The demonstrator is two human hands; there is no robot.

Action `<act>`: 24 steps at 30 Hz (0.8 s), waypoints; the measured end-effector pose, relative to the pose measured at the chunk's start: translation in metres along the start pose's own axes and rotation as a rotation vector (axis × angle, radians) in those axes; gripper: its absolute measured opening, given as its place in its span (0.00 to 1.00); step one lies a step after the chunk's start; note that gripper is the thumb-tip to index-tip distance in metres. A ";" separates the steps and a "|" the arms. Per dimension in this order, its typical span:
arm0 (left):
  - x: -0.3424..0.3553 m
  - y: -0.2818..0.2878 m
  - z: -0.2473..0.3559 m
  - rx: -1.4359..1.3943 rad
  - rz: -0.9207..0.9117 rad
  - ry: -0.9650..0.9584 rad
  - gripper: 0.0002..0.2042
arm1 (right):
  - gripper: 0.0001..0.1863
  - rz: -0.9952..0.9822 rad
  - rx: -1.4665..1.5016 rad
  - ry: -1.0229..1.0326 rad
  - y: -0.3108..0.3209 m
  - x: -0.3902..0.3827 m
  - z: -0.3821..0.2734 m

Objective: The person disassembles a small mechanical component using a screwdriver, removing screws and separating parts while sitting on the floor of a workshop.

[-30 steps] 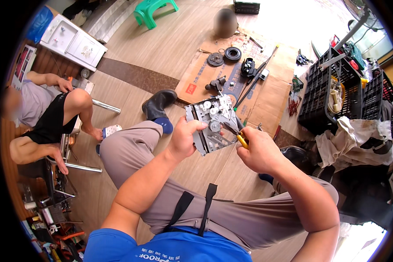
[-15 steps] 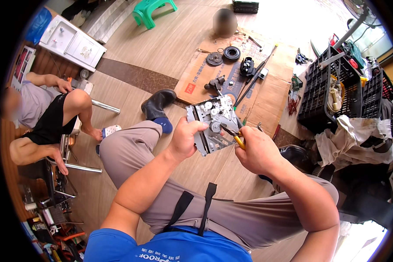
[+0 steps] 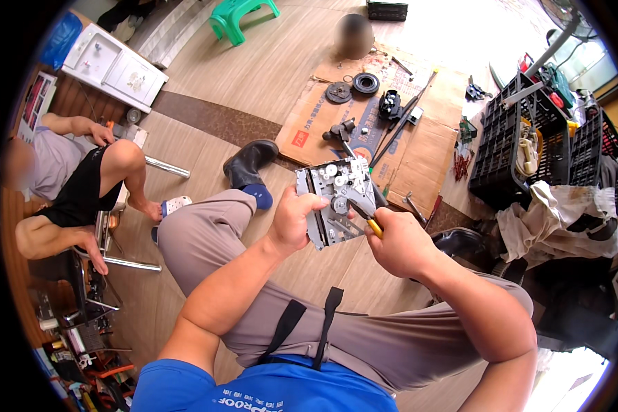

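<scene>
A silver disc-drive mechanism (image 3: pixel 317 221) with white gears is held up in front of me, tilted. My left hand (image 3: pixel 293 218) is closed on its left edge, the thumb lying over the top face. In my right hand (image 3: pixel 404 242) is a pair of pliers (image 3: pixel 373 225) with yellow grips. The dark jaws of the pliers reach onto the mechanism beside a round gear near its middle. Whether the jaws pinch a part is too small to tell. Most of the handles are hidden by my fingers.
Beyond the mechanism, a flattened cardboard sheet (image 3: pixel 316 117) bears a black ring (image 3: pixel 365 83), a round disc (image 3: pixel 338 93), black parts and long screwdrivers. Black crates (image 3: pixel 505 137) stand at the right. A seated person (image 3: pixel 65 161) is at the left. A green stool (image 3: pixel 230 24) stands far off.
The pliers and my right hand have shifted slightly and turned on the mechanism, with the handles now closer together. The mechanism has moved a little toward me, still in my left hand.
</scene>
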State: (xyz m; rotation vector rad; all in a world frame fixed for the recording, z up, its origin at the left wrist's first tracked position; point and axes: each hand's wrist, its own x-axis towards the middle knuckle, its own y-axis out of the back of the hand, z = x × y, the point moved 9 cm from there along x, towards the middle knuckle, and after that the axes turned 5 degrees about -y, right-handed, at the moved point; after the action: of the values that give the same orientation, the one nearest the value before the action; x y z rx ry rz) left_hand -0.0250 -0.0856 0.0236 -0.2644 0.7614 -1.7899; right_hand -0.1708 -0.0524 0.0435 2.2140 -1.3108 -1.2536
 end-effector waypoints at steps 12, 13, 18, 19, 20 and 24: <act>0.003 0.001 -0.004 -0.050 -0.014 0.026 0.22 | 0.14 0.047 -0.070 0.085 0.001 0.001 -0.002; 0.003 0.001 -0.002 -0.046 -0.013 0.016 0.21 | 0.14 0.047 -0.071 0.087 0.000 0.001 -0.003; 0.005 0.001 0.000 -0.028 -0.016 -0.011 0.21 | 0.15 0.082 -0.127 0.093 0.001 0.001 -0.002; 0.004 0.002 -0.001 -0.027 -0.015 -0.007 0.21 | 0.15 0.081 -0.126 0.091 0.001 0.001 -0.002; 0.004 0.002 -0.002 -0.027 -0.014 -0.003 0.21 | 0.15 0.072 -0.119 0.087 0.001 0.001 -0.002; 0.005 0.001 -0.002 -0.035 -0.028 0.000 0.21 | 0.15 0.042 -0.113 0.080 0.001 0.001 -0.002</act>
State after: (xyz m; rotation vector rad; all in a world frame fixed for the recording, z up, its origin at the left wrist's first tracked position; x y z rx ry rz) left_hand -0.0271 -0.0892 0.0205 -0.2995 0.7937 -1.8040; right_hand -0.1698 -0.0537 0.0444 2.1247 -1.2199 -1.1807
